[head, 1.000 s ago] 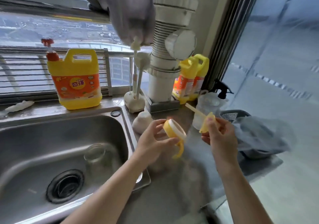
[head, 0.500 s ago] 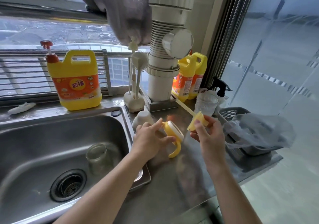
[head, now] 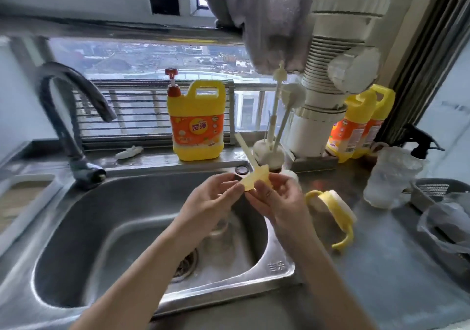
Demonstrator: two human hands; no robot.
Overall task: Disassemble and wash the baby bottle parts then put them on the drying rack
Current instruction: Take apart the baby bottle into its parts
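Both my hands hold a pale yellow nipple piece with a straw (head: 254, 179) over the steel sink (head: 142, 217). My left hand (head: 213, 197) pinches its left edge and my right hand (head: 274, 197) grips its right side. The straw sticks up and to the left. The yellow bottle collar with handles (head: 335, 212) lies on the counter to the right of my right hand. The clear glass bottle (head: 221, 225) stands in the sink, mostly hidden under my hands. A dark drying basket (head: 437, 189) sits at the right edge.
A dark faucet (head: 66, 116) arches over the sink's left. A yellow detergent jug (head: 195, 121) stands behind the sink, a brush stand (head: 269, 149) beside it, and two more yellow bottles (head: 356, 126) by the white pipe. A clear spray bottle (head: 391, 174) and a plastic bag (head: 447, 223) lie right.
My left hand let go of the yellow collar, which now lies on the counter. Both hands came together on the nipple and straw piece over the sink. The view shifted left.
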